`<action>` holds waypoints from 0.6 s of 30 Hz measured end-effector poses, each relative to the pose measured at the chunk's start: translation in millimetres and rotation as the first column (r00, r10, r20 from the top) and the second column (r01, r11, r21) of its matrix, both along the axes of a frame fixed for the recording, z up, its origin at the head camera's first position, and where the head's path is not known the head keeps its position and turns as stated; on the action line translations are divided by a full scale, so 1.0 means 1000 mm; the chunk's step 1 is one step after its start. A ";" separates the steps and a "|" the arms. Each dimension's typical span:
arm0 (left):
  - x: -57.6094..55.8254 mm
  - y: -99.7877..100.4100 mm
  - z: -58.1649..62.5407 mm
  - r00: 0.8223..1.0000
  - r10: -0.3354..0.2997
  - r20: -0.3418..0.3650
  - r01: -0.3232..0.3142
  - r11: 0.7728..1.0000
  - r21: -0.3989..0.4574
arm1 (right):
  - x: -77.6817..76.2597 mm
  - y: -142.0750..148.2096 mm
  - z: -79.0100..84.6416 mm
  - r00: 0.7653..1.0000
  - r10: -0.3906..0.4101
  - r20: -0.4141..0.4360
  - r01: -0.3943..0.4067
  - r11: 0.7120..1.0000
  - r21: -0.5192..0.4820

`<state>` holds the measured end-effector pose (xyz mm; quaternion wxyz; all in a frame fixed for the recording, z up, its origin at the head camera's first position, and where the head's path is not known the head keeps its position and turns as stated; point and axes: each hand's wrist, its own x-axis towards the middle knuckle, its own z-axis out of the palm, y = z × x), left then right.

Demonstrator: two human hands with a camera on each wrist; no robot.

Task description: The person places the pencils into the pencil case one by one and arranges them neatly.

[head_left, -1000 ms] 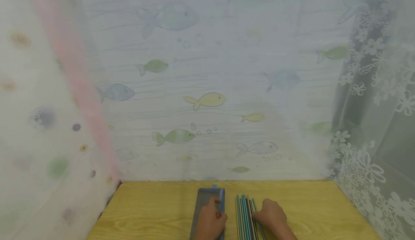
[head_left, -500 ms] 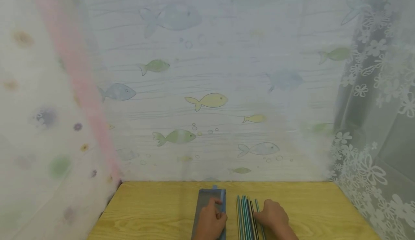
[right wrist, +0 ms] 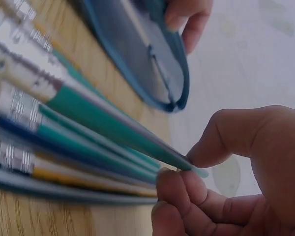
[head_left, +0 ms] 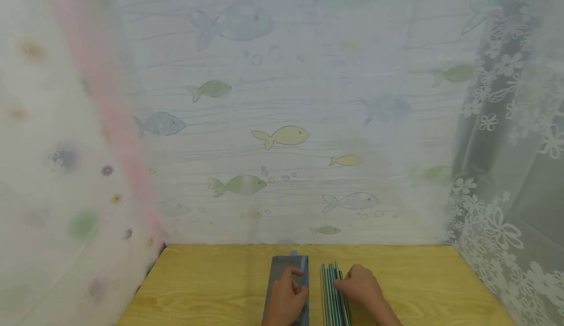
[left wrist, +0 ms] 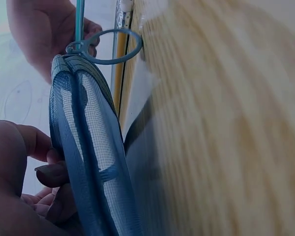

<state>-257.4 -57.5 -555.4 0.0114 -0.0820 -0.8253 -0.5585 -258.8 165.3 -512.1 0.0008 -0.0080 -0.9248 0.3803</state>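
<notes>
- Your left hand point(head_left: 286, 296) lies over the blue mesh pouch point(head_left: 279, 264), index finger bent, thumb near the zip side; its fingertips grip the pouch's edge; a ring pull point(left wrist: 108, 62) hangs from the pouch beyond those fingers.
- Your right hand point(head_left: 362, 287) reaches in from the right; thumb and fingers pinch one teal pencil point(right wrist: 113, 118) near its far end, its white eraser end pointing back toward your wrist.
- The other pencils point(head_left: 328, 299) lie side by side on the table point(head_left: 211, 287), between your hands.
- Half a second ago a teal pencil stood apart from the row's right side; your right hand has since shifted left, its fingertips now over the row; your left hand stays on the pouch.
</notes>
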 end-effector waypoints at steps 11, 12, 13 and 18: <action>0.001 0.004 -0.001 1.000 0.015 0.004 -0.015 1.000 -0.011 | -0.014 -0.009 -0.017 0.996 0.084 0.008 -0.083 0.989 -0.121; 0.001 0.004 0.000 1.000 0.018 -0.002 -0.018 1.000 -0.009 | -0.015 -0.010 -0.017 0.995 0.094 0.015 -0.091 0.987 -0.133; 0.001 0.004 0.000 1.000 0.021 -0.009 -0.021 1.000 -0.011 | -0.015 -0.012 -0.017 0.995 0.102 0.021 -0.098 0.985 -0.145; 0.002 0.006 0.001 0.999 0.035 -0.012 -0.035 0.999 -0.007 | -0.017 -0.021 -0.013 0.990 0.126 0.062 -0.111 0.972 -0.207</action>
